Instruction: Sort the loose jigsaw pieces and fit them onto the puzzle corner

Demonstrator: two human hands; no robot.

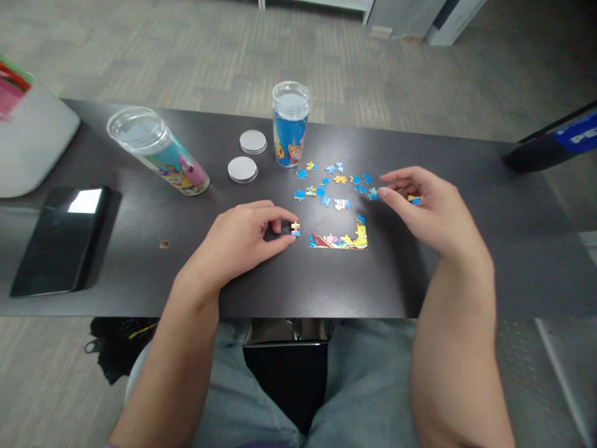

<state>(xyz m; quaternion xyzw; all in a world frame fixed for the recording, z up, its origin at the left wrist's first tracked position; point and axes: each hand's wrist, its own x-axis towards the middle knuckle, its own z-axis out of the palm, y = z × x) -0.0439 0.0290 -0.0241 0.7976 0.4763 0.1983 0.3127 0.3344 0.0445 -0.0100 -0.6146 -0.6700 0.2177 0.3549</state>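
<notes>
Between thumb and forefinger, my left hand (247, 235) pinches a small jigsaw puzzle piece (295, 229) just left of the joined puzzle section (339, 241). That section forms an L, with a bottom row and a short right side. My right hand (422, 202) is at the right of the loose pieces, its fingers curled around a blue and yellow puzzle piece (415, 200) that partly shows by the palm. Its thumb tip is beside or touching a blue piece (372, 194) on the table; I cannot tell which. Several loose pieces (340, 179) lie scattered above the joined section.
A clear-topped blue canister (291, 134) stands behind the pieces, and a taller cartoon-printed canister (163, 155) is to the left. Two white lids (242, 168) lie between them. A black tablet-like device (60, 239), a white bin (32, 143) and a dark bottle (550, 140) are farther out.
</notes>
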